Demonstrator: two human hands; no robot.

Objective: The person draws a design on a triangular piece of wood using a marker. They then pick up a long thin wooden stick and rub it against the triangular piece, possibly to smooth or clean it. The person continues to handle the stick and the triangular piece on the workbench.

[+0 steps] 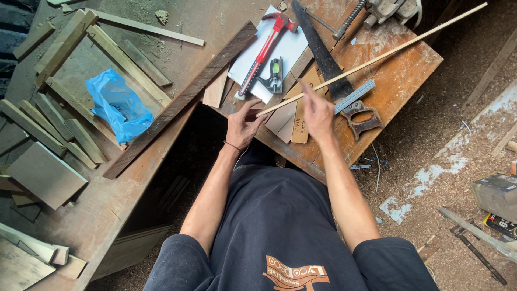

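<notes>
— Offcuts on the far left?
— Yes, with a blue plastic bag (117,104) and a long dark plank (180,101) beside them.
— Hands?
— Left hand (242,125) grasps the near end of a thin wooden strip (377,57); right hand (316,113) pinches it just beyond.
— Further right?
— A red hammer (265,47), handsaw (334,75) and steel ruler (354,96) lie on the workbench (401,81).

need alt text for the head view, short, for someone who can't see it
Seen from above, a person's left hand holds the near end of a long thin wooden stick on a worn workbench, right hand over it. A red hammer, handsaw and metal ruler lie nearby.
</notes>
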